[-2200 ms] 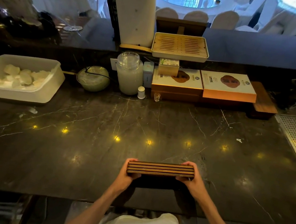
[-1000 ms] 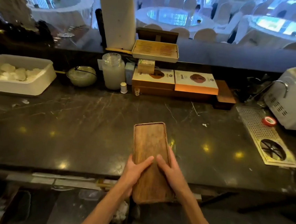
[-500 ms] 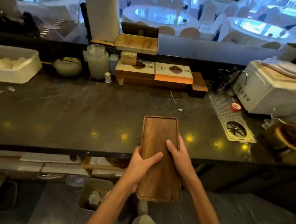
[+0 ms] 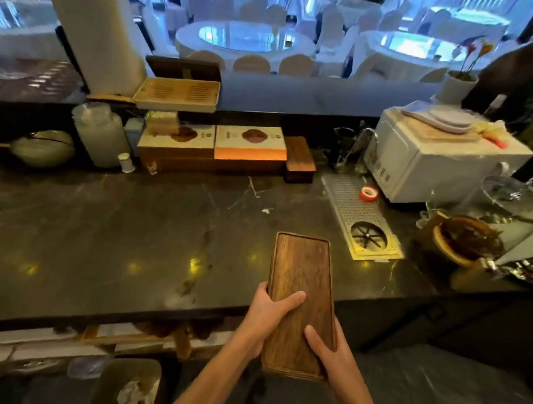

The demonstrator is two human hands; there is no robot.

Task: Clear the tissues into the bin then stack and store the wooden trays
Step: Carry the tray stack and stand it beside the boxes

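**Stacked trays being carried off for storing**

Left to right: the bin (image 4: 130,387), tissues inside, is being left below the marble counter (image 4: 109,235). The wooden trays (image 4: 299,299) are being gripped by the left hand (image 4: 269,313) and right hand (image 4: 330,354), held over the counter's edge. A storage place is judged needed next. Banquet tables are showing beyond.

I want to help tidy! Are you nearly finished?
Nearly. Tissues already sit in the bin under the counter. The wooden trays are held by the left hand and right hand over the counter's edge. Putting them away is what's left.
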